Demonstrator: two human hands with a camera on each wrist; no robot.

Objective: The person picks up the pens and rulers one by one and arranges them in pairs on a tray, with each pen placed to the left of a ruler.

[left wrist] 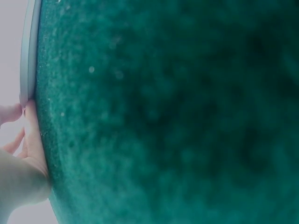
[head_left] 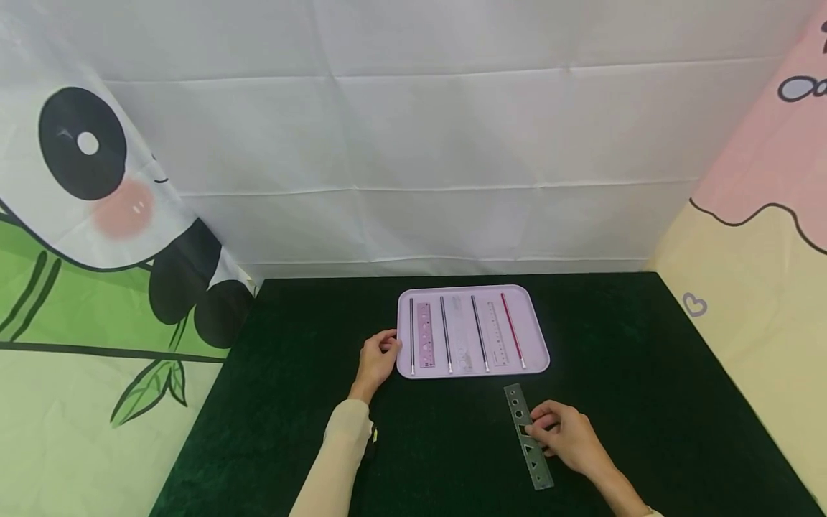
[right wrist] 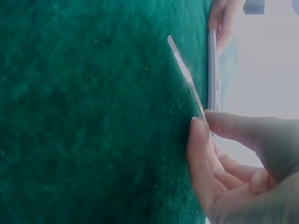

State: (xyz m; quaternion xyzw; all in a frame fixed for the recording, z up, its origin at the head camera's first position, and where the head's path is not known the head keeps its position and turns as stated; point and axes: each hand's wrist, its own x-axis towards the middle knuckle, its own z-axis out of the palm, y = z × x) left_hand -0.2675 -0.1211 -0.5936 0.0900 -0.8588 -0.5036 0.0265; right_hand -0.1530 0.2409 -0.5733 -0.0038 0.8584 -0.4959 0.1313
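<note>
My right hand (head_left: 568, 434) pinches a translucent grey stencil ruler (head_left: 536, 463) with cut-out shapes by its long edge, in front of the tray. The right wrist view shows this ruler (right wrist: 188, 77) edge-on and tilted, between thumb and fingers. At the left side of a lilac tray (head_left: 538, 355), my left hand (head_left: 377, 359) grips the rim, the thumb above it. In the left wrist view only the tray's edge (left wrist: 29, 56) and part of the left hand (left wrist: 30, 154) show. On the tray, pencils (head_left: 479, 334) and rulers (head_left: 425, 334) lie alternately in a row.
The tray holds several dark pencils, one red pencil (head_left: 513, 332), a pink ruler and two clear rulers (head_left: 497, 334). Dark green cloth covers the table (head_left: 310, 316). White fabric (head_left: 413, 136) hangs behind, with printed cartoon cloths at both sides.
</note>
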